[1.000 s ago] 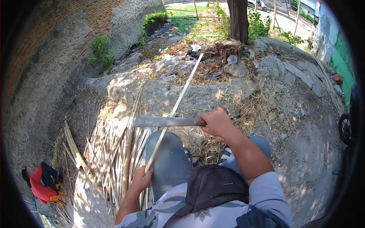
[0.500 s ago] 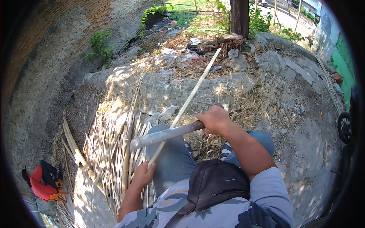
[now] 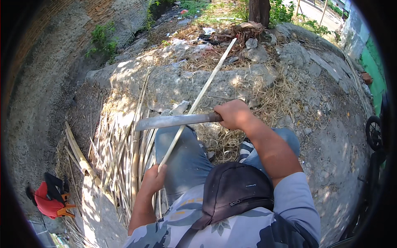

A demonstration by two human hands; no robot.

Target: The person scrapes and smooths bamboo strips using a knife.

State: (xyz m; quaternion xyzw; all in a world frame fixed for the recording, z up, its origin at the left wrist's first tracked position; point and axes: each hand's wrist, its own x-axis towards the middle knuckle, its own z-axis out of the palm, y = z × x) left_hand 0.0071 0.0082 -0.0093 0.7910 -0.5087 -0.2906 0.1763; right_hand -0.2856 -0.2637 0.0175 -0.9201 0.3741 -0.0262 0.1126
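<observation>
My left hand (image 3: 153,178) is closed around the near end of a long pale bamboo strip (image 3: 209,82), which slants up and away to the right past my knee. In my right hand (image 3: 232,115) is the dark handle of a machete (image 3: 167,121). Its broad grey blade points left and lies across the strip above my left knee; whether the edge touches the strip I cannot tell. Beside my left leg lies a pile of split bamboo strips (image 3: 120,159), some thicker and yellowish.
A split bamboo pole (image 3: 78,153) lies left of the pile. Farther left, a red cloth (image 3: 46,199) hangs over an orange stool (image 3: 66,210). Ahead are a rough concrete ledge (image 3: 173,89), dry shavings (image 3: 260,103) and a tree trunk (image 3: 259,12). A black wheel (image 3: 374,133) stands at right.
The machete and my right hand have moved away from me, farther up along the strip, and the blade lies more level. My left hand has shifted slightly with the strip still in it.
</observation>
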